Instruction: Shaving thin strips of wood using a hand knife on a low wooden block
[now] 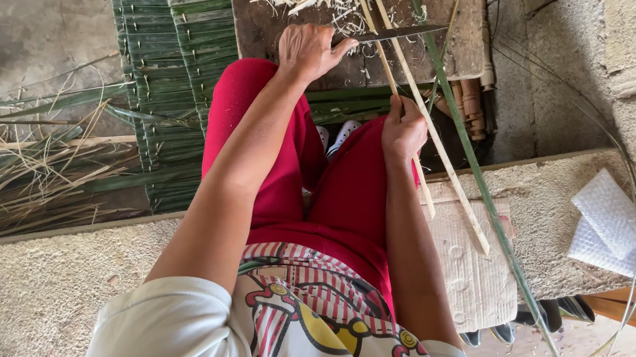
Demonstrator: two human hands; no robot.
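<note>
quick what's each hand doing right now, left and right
Left hand: closed around the handle of a knife, blade lying on the wooden board.
Right hand: closed on pale bamboo strips.

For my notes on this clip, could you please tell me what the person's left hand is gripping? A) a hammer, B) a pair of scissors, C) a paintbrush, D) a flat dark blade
D: the left hand closes on the handle end of a flat dark blade that lies across the pale strips held by the right hand over the wooden board.
</note>
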